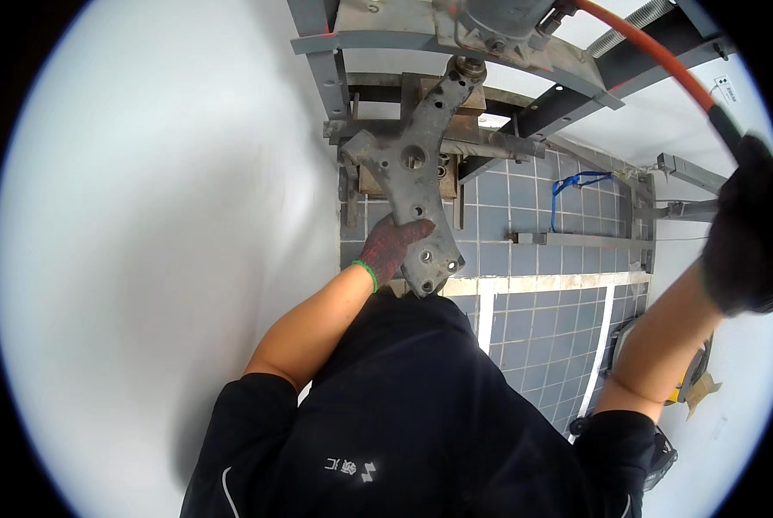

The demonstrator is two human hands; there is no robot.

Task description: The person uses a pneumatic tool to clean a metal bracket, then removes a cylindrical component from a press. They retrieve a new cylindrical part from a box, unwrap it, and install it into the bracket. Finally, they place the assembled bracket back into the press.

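My left hand (395, 246), in a dark red knit glove with a green cuff, grips the lower part of a grey metal suspension control arm (429, 186). The thumb lies across its face. Several round holes pierce the plate, and its far end, with a round joint (468, 67), sits under a hydraulic cylinder (503, 22). Off to the right, my right hand (744, 233) is raised in a dark glove. Its fingers look closed around something dark at the picture's rim, which I cannot make out. Close by it, an orange hose (654, 47) ends in a black sleeve.
A grey steel press frame (481, 43) surrounds the cylinder, with a crossbar (498, 142) and blocks beneath the part. A white wall (145, 216) stands at left. On the tiled floor (490, 203) are a metal bar (576, 239) and a blue strap (567, 183).
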